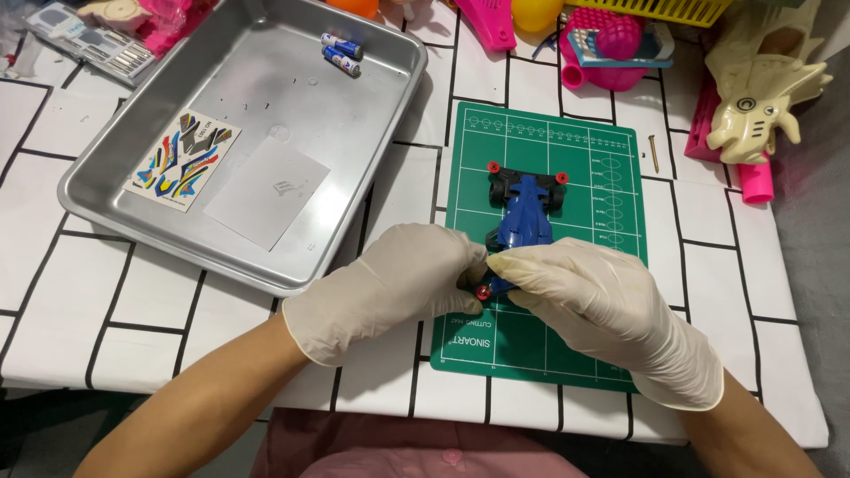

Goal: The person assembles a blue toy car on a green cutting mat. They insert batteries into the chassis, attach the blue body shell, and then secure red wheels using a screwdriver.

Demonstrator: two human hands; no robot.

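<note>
Fingers of both gloved hands, left hand [390,283] and right hand [589,296], pinch the blue toy car [524,217] with red rollers.

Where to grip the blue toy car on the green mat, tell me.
Grip the blue toy car across its narrow middle body, from above. The far end flares into red rollers, and both hands, left and right, already cover the near end.

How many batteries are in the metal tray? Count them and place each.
2. Both batteries lie side by side near the far right corner of the metal tray, one just behind the other. None seems hidden.
</note>
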